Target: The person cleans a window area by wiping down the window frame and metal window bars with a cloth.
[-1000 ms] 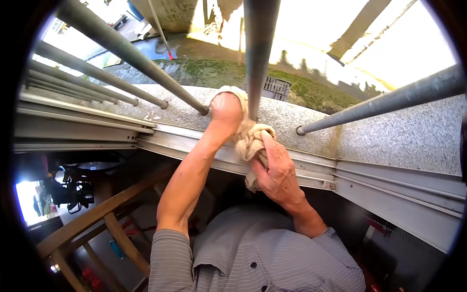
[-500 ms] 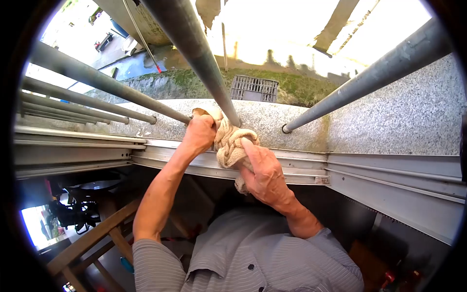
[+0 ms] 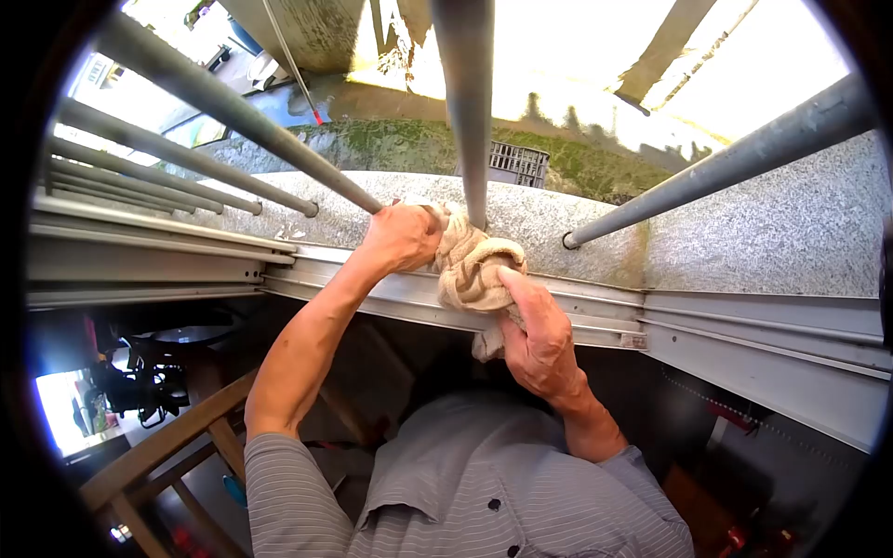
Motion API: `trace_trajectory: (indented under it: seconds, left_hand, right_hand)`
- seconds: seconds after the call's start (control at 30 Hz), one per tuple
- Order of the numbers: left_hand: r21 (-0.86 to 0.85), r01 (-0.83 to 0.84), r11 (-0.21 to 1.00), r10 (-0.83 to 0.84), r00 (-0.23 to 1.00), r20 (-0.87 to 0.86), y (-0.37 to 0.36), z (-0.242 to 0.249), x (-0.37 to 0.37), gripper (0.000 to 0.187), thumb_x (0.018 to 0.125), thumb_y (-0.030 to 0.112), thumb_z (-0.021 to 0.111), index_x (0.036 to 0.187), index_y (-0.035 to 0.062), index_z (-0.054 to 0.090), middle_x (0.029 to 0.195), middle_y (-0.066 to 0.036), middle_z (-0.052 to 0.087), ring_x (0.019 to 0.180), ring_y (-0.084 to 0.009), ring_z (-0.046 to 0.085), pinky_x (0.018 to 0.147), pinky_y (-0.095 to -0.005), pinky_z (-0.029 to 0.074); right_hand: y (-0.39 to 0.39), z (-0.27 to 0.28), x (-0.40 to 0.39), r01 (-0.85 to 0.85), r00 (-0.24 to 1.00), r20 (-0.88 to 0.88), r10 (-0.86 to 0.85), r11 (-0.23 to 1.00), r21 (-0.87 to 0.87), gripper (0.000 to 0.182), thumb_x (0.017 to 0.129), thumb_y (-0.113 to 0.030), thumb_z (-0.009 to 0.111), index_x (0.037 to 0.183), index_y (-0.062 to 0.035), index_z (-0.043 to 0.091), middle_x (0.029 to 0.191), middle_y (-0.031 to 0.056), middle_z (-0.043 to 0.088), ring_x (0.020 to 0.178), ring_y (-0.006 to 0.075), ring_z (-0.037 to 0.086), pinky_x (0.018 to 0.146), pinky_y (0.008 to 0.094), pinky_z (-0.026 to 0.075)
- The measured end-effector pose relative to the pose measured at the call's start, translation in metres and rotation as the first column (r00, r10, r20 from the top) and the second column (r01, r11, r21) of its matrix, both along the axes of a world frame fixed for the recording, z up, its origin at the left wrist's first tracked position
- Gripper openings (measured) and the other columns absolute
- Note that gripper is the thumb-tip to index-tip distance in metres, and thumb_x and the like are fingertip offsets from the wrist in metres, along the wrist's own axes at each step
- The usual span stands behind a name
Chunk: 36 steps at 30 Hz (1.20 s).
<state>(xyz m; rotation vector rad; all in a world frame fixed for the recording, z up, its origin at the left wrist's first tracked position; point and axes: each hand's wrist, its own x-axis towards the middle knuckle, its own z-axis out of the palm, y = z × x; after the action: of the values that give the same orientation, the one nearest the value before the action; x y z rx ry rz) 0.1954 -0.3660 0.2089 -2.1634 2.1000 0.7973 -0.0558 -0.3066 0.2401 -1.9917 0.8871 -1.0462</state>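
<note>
A bunched beige cloth (image 3: pixel 476 270) lies over the stone sill (image 3: pixel 535 223) and the metal window track (image 3: pixel 595 309), near the foot of the middle bar (image 3: pixel 468 121). My left hand (image 3: pixel 402 238) is closed on the cloth's upper left end, close to the base of another bar (image 3: pixel 270 135); its fingertips are hidden. The lower right part of the cloth is gripped by my right hand (image 3: pixel 539 337), thumb on top and the other fingers out of sight beneath. A loose end hangs below the track.
More grey bars (image 3: pixel 177 151) stand at the left and one bar (image 3: pixel 726 160) at the right. Outside, a grey plastic crate (image 3: pixel 523 166) sits on mossy ground. A wooden frame (image 3: pixel 177 432) is at the lower left, indoors.
The view has shifted, so the bars appear at new angles. Both hands and the cloth appear a little farther right in the frame, still held the same way.
</note>
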Motion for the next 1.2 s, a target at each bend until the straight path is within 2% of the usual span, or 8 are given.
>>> trace_trajectory:
  seconds: [0.27, 0.37, 0.5, 0.6, 0.77, 0.87, 1.0, 1.2]
  left_hand:
    - [-0.072, -0.116, 0.991, 0.073, 0.896, -0.439, 0.009, 0.0, -0.031, 0.039, 0.088, 0.04, 0.063, 0.078, 0.004, 0.072, 0.068, -0.016, 0.067, 0.064, -0.029, 0.066, 0.065, -0.039, 0.051]
    - [-0.087, -0.235, 0.968, 0.153, 0.83, -0.536, 0.03, 0.023, -0.051, 0.022, 0.091, 0.022, 0.068, 0.087, 0.001, 0.074, 0.067, -0.011, 0.068, 0.062, -0.0097, 0.06, 0.058, -0.0309, 0.048]
    - [-0.511, -0.265, 0.818, -0.262, 0.619, -0.741, 0.052, 0.033, -0.116, 0.008, 0.084, 0.009, 0.065, 0.086, 0.001, 0.066, 0.073, -0.017, 0.065, 0.066, -0.0344, 0.064, 0.063, -0.0421, 0.053]
    - [-0.349, -0.228, 0.909, -0.175, 0.55, -0.816, 0.068, 0.047, -0.128, 0.012, 0.089, 0.008, 0.064, 0.094, -0.0019, 0.068, 0.083, -0.019, 0.068, 0.075, -0.0297, 0.068, 0.067, -0.0371, 0.053]
    - [-0.097, -0.56, 0.823, 0.132, 0.354, -0.926, 0.094, 0.045, -0.087, 0.024, 0.094, 0.011, 0.06, 0.111, -0.004, 0.067, 0.091, -0.013, 0.071, 0.084, -0.0173, 0.066, 0.075, -0.0324, 0.052]
    - [-0.244, -0.719, 0.651, 0.333, 0.56, -0.758, 0.08, 0.044, -0.042, 0.017, 0.094, 0.012, 0.059, 0.086, -0.0032, 0.062, 0.073, -0.007, 0.065, 0.069, -0.0124, 0.059, 0.063, -0.0343, 0.048]
    - [-0.51, -0.435, 0.742, 0.218, 0.876, -0.43, 0.048, 0.038, -0.005, 0.012, 0.088, 0.011, 0.067, 0.087, 0.0001, 0.061, 0.076, -0.019, 0.064, 0.067, -0.0354, 0.064, 0.064, -0.0436, 0.049]
    - [-0.5, -0.167, 0.85, 0.159, 0.986, -0.058, 0.039, 0.05, -0.003, 0.022, 0.084, 0.013, 0.073, 0.099, 0.002, 0.062, 0.092, -0.017, 0.068, 0.085, -0.0366, 0.066, 0.071, -0.043, 0.049]
  right_hand:
    - [0.029, 0.013, -0.04, 0.181, 0.959, 0.191, -0.21, 0.97, 0.16, 0.04, 0.086, 0.004, 0.064, 0.124, 0.007, 0.057, 0.112, 0.0175, 0.067, 0.101, 0.0203, 0.065, 0.088, 0.0313, 0.051]
    - [0.044, 0.012, -0.057, 0.374, 0.889, 0.226, -0.399, 0.915, 0.149, 0.041, 0.089, -0.004, 0.06, 0.129, 0.0054, 0.052, 0.121, 0.018, 0.061, 0.108, 0.0217, 0.061, 0.096, 0.0357, 0.048]
    - [0.044, 0.011, -0.063, 0.532, 0.684, 0.524, -0.507, 0.839, 0.117, 0.048, 0.092, -0.01, 0.056, 0.134, 0.006, 0.043, 0.128, 0.0241, 0.053, 0.109, 0.0295, 0.061, 0.097, 0.0432, 0.05]
    - [0.032, 0.009, -0.071, 0.621, 0.705, 0.507, -0.495, 0.776, -0.107, 0.053, 0.092, -0.016, 0.055, 0.136, 0.0086, 0.04, 0.128, 0.0271, 0.053, 0.11, 0.0317, 0.061, 0.097, 0.045, 0.051]
    - [0.04, 0.02, -0.05, 0.38, 0.683, 0.577, -0.448, 0.892, 0.243, 0.054, 0.089, -0.013, 0.053, 0.136, 0.0094, 0.04, 0.125, 0.0269, 0.057, 0.112, 0.0309, 0.061, 0.099, 0.0432, 0.05]
    - [0.031, 0.039, -0.028, 0.251, 0.943, 0.173, -0.284, 0.949, 0.19, 0.042, 0.082, -0.001, 0.067, 0.123, 0.0039, 0.059, 0.107, 0.0179, 0.069, 0.096, 0.0259, 0.069, 0.086, 0.0351, 0.055]
    - [0.012, 0.031, 0.0, 0.024, 1.0, 0.016, -0.023, 0.996, -0.089, 0.037, 0.085, -0.003, 0.067, 0.121, 0.0027, 0.062, 0.101, 0.0201, 0.07, 0.089, 0.0308, 0.071, 0.076, 0.0359, 0.055]
    - [0.009, 0.032, -0.035, 0.403, 0.849, 0.186, -0.495, 0.833, 0.378, 0.037, 0.092, -0.002, 0.059, 0.127, 0.0059, 0.058, 0.106, 0.0126, 0.069, 0.094, 0.0134, 0.065, 0.087, 0.0277, 0.05]
